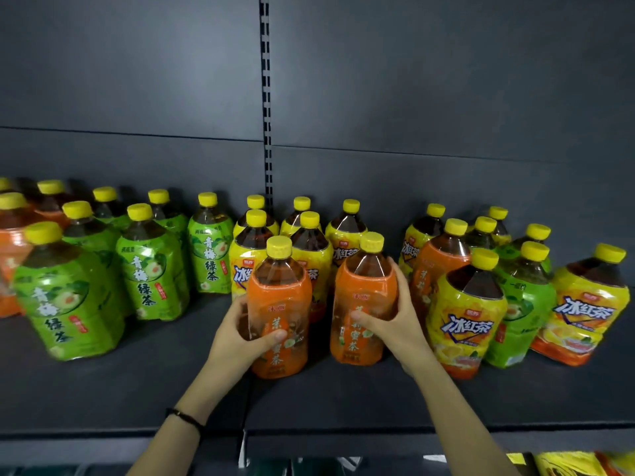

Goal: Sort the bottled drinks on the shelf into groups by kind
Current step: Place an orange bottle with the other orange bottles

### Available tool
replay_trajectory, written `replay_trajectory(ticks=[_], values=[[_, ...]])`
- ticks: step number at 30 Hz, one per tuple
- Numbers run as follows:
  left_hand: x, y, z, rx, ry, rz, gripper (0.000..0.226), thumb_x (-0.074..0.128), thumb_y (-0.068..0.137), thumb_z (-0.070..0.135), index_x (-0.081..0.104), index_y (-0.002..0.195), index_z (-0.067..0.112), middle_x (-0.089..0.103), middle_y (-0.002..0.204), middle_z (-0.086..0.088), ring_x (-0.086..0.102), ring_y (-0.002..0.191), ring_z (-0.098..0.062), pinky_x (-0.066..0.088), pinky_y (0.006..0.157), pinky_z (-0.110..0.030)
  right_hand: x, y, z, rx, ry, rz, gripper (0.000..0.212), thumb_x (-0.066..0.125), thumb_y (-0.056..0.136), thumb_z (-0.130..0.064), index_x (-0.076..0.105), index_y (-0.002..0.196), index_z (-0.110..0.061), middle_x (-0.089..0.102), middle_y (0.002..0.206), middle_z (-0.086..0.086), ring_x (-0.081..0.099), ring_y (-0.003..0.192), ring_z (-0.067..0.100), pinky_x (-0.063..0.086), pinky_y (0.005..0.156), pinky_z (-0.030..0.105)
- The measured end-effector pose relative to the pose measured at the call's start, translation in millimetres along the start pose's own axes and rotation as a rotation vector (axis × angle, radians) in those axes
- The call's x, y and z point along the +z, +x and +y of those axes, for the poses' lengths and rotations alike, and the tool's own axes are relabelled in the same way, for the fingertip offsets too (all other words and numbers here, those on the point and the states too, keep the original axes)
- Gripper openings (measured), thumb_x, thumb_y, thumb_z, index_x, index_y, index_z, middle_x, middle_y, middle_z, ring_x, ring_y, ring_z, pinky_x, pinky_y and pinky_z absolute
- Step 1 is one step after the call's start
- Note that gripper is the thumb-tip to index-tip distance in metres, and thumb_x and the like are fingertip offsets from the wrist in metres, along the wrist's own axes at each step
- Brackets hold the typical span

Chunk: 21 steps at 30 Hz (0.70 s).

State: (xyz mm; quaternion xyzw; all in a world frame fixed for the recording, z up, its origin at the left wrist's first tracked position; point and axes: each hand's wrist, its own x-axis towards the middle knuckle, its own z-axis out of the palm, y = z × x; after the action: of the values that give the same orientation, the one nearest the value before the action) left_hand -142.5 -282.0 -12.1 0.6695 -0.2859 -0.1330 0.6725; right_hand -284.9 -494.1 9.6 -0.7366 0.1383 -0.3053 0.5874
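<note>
Your left grip is wrapped around one orange-label bottle and your right grip around a second orange-label bottle, both upright at the front middle of the dark shelf. Green-label bottles cluster to their left, yellow-label bottles behind and right, mixed with more green and orange.

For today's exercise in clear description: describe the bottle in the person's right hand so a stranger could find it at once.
Start at the slotted upright in the shelf's back wall and drop to the front row. Two orange bottles stand there, each gripped by a hand. Yours is the right one, in the right hand: it sits further back than the left one, beside a yellow bottle.
</note>
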Motion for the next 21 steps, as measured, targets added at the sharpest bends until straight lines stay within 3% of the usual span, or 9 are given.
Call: replay_trajectory(ticks=[4,7,11,15,21], values=[[3.4,-26.4,4.1,0.001,-0.014,0.026,0.089,0.088,0.039,0.058,0.05,0.119,0.04,0.067,0.114,0.005,0.065,0.104,-0.009,0.056,0.078,-0.024,4.0,-18.2,-2.6,0.01,0.034,-0.018,0.105,0.085,0.059,-0.032,0.018,0.134,-0.063,0.041,0.127,-0.027,0.051,0.116,0.006,0.052,0.09,0.036],[6.3,-47.2,10.0,0.026,-0.03,0.062,0.093,0.089,0.045,0.046,0.043,0.126,0.042,0.065,0.117,0.009,0.064,0.106,-0.006,0.056,0.077,-0.023,13.6,-39.0,-1.4,0.014,0.097,-0.002,0.101,0.088,0.055,-0.03,0.027,0.127,-0.067,0.046,0.13,-0.018,0.053,0.116,0.009,0.053,0.09,0.041],[5.6,-74.7,17.0,0.051,-0.097,0.132,0.089,0.089,0.053,0.021,0.044,0.128,0.038,0.069,0.109,-0.002,0.069,0.099,-0.014,0.057,0.071,-0.027,30.3,-55.4,-11.0,0.005,0.16,-0.01,0.092,0.091,0.052,-0.025,0.04,0.119,-0.063,0.054,0.127,-0.014,0.058,0.113,0.011,0.057,0.082,0.037],[-23.3,-96.4,24.0,0.06,-0.109,0.191,0.088,0.088,0.046,0.027,0.048,0.124,0.035,0.072,0.105,0.005,0.07,0.095,-0.016,0.057,0.069,-0.027,55.1,-61.7,-25.3,0.012,0.202,-0.049,0.097,0.092,0.042,-0.037,0.041,0.12,-0.062,0.053,0.129,-0.011,0.057,0.115,0.015,0.056,0.087,0.049],[-103.8,-113.0,25.7,0.083,-0.105,0.277,0.091,0.091,0.044,0.033,0.047,0.123,0.038,0.072,0.104,-0.002,0.07,0.096,-0.02,0.058,0.069,-0.031,140.4,-64.7,-42.4,-0.036,0.186,-0.164,0.097,0.09,0.042,-0.039,0.039,0.121,-0.064,0.051,0.13,-0.012,0.057,0.115,0.013,0.056,0.087,0.045]])
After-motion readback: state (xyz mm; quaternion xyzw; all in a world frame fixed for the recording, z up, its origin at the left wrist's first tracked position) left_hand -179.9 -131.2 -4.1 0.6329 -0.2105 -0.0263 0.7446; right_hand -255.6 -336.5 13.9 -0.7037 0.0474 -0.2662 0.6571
